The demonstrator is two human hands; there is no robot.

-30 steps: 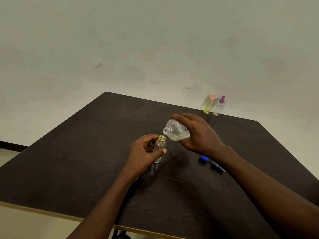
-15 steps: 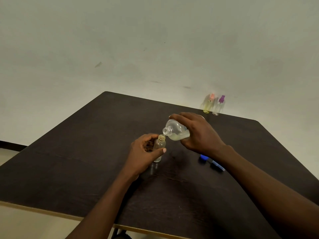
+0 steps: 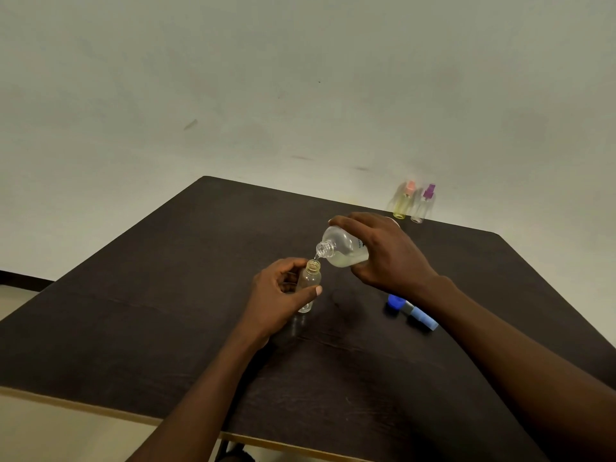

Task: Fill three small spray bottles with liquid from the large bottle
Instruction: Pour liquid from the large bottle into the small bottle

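A dark table fills the low part of the view, and two bare arms reach out over it. The left hand is nearest. Its fingers and thumb are curled round a small bottle and hold it by the sides. The small bottle stands up straight with its foot at the table top, near the middle. It has no top on. It is clear, and I cannot tell how much liquid is in it.

To the right of the small bottle, a blue cap and a blue spray top lie on the table, close by each other. The right arm hides part of them.

Just above the small bottle and a bit to its right is the big bottle. The right hand grips it from above, fingers wrapped over it and thumb under it. The big bottle is tipped on its side, with its open mouth right over the small bottle's mouth. Pale liquid lies along its low side, and a thin drip hangs from its mouth.

Far behind the small bottle, to the right, two little spray bottles stand side by side at the table's back edge. The pink-topped bottle looks yellow inside. The purple-topped bottle looks clear. Both are blurry.
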